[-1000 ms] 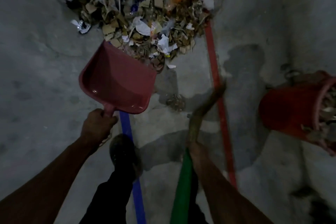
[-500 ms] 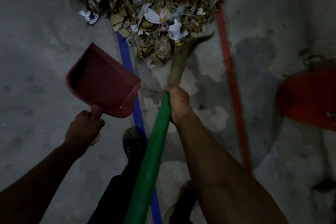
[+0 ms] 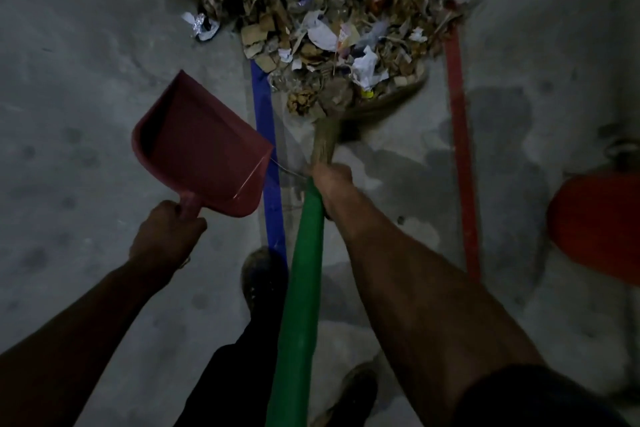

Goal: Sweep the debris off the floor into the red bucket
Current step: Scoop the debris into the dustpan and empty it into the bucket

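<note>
Red dustpan (image 3: 202, 146) is being held by the left hand (image 3: 166, 236), broom (image 3: 304, 253) gripped by the right hand (image 3: 329, 180); debris (image 3: 329, 28) is best being drawn in short, low strokes

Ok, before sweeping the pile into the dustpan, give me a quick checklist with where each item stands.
1. Left hand grips the dustpan handle: ok.
2. Right hand grips the broom: ok.
3. Broom bristles at the near edge of the debris pile: ok.
4. Dustpan lip down on the floor against the pile: not ok, it sits left of the pile and looks raised.
5. Dustpan free to take a load: ok, looks empty.
6. Red bucket has room: cannot tell, its opening is out of view.
</note>
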The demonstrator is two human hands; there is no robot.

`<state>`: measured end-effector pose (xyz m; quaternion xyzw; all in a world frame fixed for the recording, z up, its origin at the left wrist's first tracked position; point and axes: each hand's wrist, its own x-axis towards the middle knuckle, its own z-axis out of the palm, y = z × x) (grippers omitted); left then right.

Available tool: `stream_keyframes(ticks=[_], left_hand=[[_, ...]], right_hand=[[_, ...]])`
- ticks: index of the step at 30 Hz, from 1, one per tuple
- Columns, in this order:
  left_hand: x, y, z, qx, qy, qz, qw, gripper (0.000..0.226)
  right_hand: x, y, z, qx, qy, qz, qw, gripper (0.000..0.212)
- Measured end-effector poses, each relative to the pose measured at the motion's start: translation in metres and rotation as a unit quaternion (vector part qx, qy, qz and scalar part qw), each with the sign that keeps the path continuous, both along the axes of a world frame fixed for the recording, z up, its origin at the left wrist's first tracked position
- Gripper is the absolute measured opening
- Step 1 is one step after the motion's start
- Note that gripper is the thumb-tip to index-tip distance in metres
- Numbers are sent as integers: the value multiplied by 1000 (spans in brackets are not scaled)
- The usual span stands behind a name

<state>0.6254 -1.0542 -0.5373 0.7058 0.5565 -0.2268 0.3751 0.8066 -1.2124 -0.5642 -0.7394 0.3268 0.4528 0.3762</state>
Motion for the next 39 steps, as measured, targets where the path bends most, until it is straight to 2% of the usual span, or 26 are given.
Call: stream_keyframes(ticks=[4, 8, 11, 17, 22, 27, 33, 39], left_hand=[[2, 4, -6, -7, -6, 11, 1000, 19], [2, 11, -14, -9, -11, 21, 1000, 18], [3, 15, -17, -16, -16, 39, 999, 16], [8, 17, -2, -6, -17, 35, 999, 17], [14, 8, 22, -17, -23, 38, 999, 19], [15, -13, 49, -23, -25, 34, 999, 20], [3, -62, 75, -51, -65, 118, 990, 20], [-4, -153, 116, -87, -111, 320, 937, 31]], right_hand=[[47, 31, -6, -2, -44, 54, 998, 47], [77, 41, -8, 17, -95, 99, 990, 42], [89, 38, -2, 40, -110, 98, 988, 31], [79, 15, 32, 56, -138, 52, 987, 28], [71, -20, 74, 40, -106, 54, 992, 20], [59, -64, 105, 23, -102, 119, 987, 21], [50, -143, 121, -8, -77, 189, 979, 25], [40, -229, 163, 35, -137, 252, 957, 16]])
